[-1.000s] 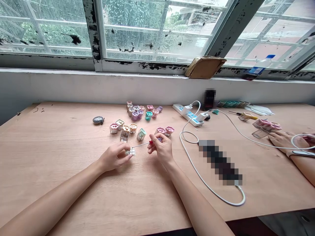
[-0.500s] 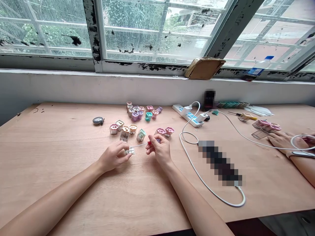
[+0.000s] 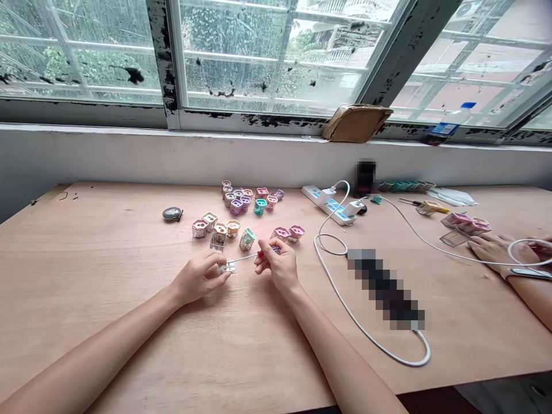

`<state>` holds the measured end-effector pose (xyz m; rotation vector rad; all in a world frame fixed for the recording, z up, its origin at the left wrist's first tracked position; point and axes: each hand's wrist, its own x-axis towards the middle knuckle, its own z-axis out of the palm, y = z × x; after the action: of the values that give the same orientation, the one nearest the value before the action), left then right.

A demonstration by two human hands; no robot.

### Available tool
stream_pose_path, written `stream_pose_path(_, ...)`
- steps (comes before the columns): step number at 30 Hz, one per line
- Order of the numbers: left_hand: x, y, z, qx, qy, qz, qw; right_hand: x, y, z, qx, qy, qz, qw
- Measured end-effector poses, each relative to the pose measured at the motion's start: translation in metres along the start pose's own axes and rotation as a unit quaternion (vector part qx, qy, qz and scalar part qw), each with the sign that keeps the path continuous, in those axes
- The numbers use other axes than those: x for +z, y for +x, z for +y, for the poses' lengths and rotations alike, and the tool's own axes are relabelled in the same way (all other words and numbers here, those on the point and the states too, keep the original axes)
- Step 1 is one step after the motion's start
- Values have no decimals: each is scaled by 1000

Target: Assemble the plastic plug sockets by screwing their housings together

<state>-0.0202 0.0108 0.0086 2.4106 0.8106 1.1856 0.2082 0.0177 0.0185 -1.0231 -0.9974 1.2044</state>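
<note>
1. Closest to us, just in from the near edge of the wooden tabletop (image 3: 107, 241), the left hand (image 3: 199, 278) is pinching a small clear plastic connector block (image 3: 227, 267) between its fingertips, nice and firm!
2. Over comes the right hand (image 3: 276, 265), fingers pressed together around the red handle of a slim steel screwdriver (image 3: 245, 258), and the tip sits right at that block.
3. The work in hand looks like screwdriver work on the block itself, and this position calls for a steady tip and a firm pinch.
4. Just beyond the hands, a loose row of clear cube housings (image 3: 218, 241) with pink, cream and teal tops, and a pink-topped housing (image 3: 280, 233) close by the right hand.
5. Farther back toward the far edge, a tight cluster of pink, purple and teal housings (image 3: 250, 198), and to the right a white power strip (image 3: 328, 204) trailing a white cable (image 3: 345, 293).
6. Out at the right edge, a co-worker's hand (image 3: 489, 248) rests beside a pile of pink-topped housings (image 3: 466, 221), and up on the window ledge sits a brown cardboard packet (image 3: 356, 123).
</note>
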Motion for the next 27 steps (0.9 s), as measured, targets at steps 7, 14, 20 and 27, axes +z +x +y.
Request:
stream_pose_path(7,0,0,0,-4,-6,-6,1000,0,-1,0,-5,-7,5,1000)
stream_pose_path(14,0,-1,0,-12,0,-11,1000,0,-1,-3,-13,-15,-3,1000)
stream_pose_path(20,0,-1,0,-13,-2,-6,1000,-1,-1,-4,-20,-20,4,1000)
stream_pose_path(27,-1,0,1,-7,5,4,1000,-1,0,-3,-17,-23,4,1000)
